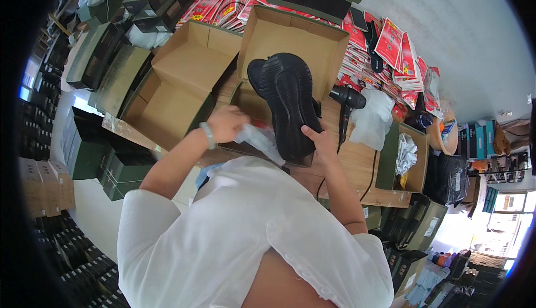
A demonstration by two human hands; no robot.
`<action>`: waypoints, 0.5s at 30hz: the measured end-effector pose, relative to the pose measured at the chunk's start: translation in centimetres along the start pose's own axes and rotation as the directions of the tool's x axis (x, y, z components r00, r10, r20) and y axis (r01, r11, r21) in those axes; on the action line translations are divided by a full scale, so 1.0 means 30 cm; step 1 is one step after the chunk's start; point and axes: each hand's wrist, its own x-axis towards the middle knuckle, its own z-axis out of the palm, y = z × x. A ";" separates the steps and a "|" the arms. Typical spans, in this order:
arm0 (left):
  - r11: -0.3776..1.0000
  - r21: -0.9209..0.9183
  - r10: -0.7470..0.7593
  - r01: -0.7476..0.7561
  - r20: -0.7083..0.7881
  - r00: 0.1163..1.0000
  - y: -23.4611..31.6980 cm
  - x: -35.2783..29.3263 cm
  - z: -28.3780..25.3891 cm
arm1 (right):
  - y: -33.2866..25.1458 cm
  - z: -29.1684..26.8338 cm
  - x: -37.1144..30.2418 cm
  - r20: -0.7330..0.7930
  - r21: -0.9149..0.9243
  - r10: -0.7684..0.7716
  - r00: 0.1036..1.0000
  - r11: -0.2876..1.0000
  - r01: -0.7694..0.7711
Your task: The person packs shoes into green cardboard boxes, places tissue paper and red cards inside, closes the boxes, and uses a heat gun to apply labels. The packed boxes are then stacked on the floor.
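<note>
My right hand [319, 142] grips a black shoe [290, 104] near its heel, with the ridged sole turned up toward me. Part of another black shoe [255, 75] shows behind its toe end. Below them is an open brown-lined shoe box [290, 34], its lid folded back. To the left, my left hand [226, 123] is closed on a crumpled clear plastic bag [259, 139], which trails toward the shoe. Something red is partly visible by the bag. A pale band circles my left wrist.
An open shoe box [162, 104] lies at left. A black hair dryer [349, 99] and white plastic bags [371, 119] lie right of the shoes. Stacked red packets [391, 46] and a phone [358, 20] line the back. A green box [416, 157] holds crumpled wrapping at right.
</note>
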 end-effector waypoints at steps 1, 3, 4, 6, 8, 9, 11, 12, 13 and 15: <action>0.998 -0.059 -0.024 0.019 -0.082 0.996 -0.005 -0.048 -0.096 | -0.016 -0.014 0.008 0.009 -0.082 0.026 1.000 0.996 -0.025; 0.874 -0.467 -0.363 0.133 -0.446 0.818 -0.024 -0.164 -0.210 | -0.050 -0.017 0.022 0.024 -0.240 0.038 0.999 0.970 -0.031; 0.697 -0.717 -0.568 -0.012 -0.563 0.601 -0.025 -0.193 -0.279 | -0.071 -0.011 0.024 0.025 -0.315 0.021 0.999 0.949 -0.012; 0.656 -0.742 -0.648 -0.135 -0.646 0.404 -0.012 -0.239 -0.434 | -0.104 0.023 0.021 0.038 -0.499 -0.054 0.998 0.864 0.066; 0.696 -0.704 -0.688 -0.136 -0.710 0.152 -0.009 -0.268 -0.471 | -0.118 0.080 -0.004 0.094 -0.689 -0.163 0.982 0.701 0.183; 0.710 -0.695 -0.692 -0.113 -0.719 0.067 -0.013 -0.324 -0.479 | -0.122 0.115 -0.025 0.135 -0.746 -0.195 0.972 0.625 0.229; 0.733 -0.672 -0.679 -0.108 -0.732 -0.053 -0.001 -0.439 -0.505 | -0.072 0.160 -0.045 0.214 -0.855 -0.219 0.952 0.428 0.291; 0.756 -0.637 -0.654 -0.151 -0.743 -0.140 -0.039 -0.509 -0.502 | -0.035 0.174 -0.051 0.250 -0.893 -0.228 0.941 0.320 0.315; 0.763 -0.618 -0.645 -0.188 -0.744 -0.173 -0.015 -0.555 -0.510 | 0.019 0.179 -0.051 0.263 -0.909 -0.210 0.942 0.273 0.315; 0.828 -0.516 -0.561 -0.220 -0.779 -0.282 0.018 -0.670 -0.560 | 0.122 0.159 -0.039 0.257 -0.933 -0.198 0.946 0.206 0.296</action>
